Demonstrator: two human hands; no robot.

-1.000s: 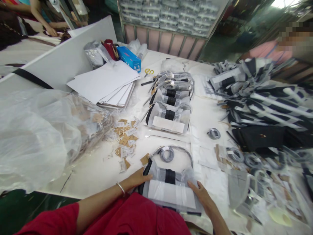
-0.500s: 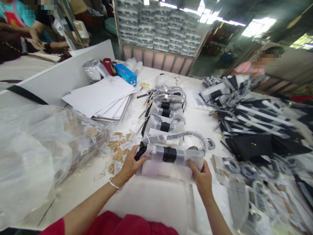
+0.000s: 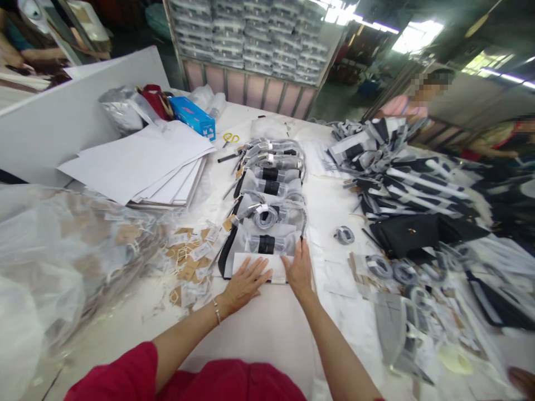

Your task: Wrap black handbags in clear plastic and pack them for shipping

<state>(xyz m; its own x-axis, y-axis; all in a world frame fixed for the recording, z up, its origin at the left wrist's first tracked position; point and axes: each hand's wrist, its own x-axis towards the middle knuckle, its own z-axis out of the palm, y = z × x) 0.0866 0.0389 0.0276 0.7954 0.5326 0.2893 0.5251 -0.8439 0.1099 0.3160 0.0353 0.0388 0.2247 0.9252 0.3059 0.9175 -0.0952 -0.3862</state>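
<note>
Wrapped bag [image 3: 262, 249] lies flat on table [image 3: 259, 334], nearest end of the bagged row [image 3: 270, 172]. L hand [image 3: 246, 281] & R hand [image 3: 298, 267] rest on its near edge, fingers spread, gripping nothing. Paper tags [image 3: 190, 253] just left of bag; black purse [image 3: 403, 234] well right.

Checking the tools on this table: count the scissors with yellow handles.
1. The yellow-handled scissors lie on the white table at its far side, just right of the blue box and behind the row of wrapped bags. More could be hidden under the clutter.
</note>
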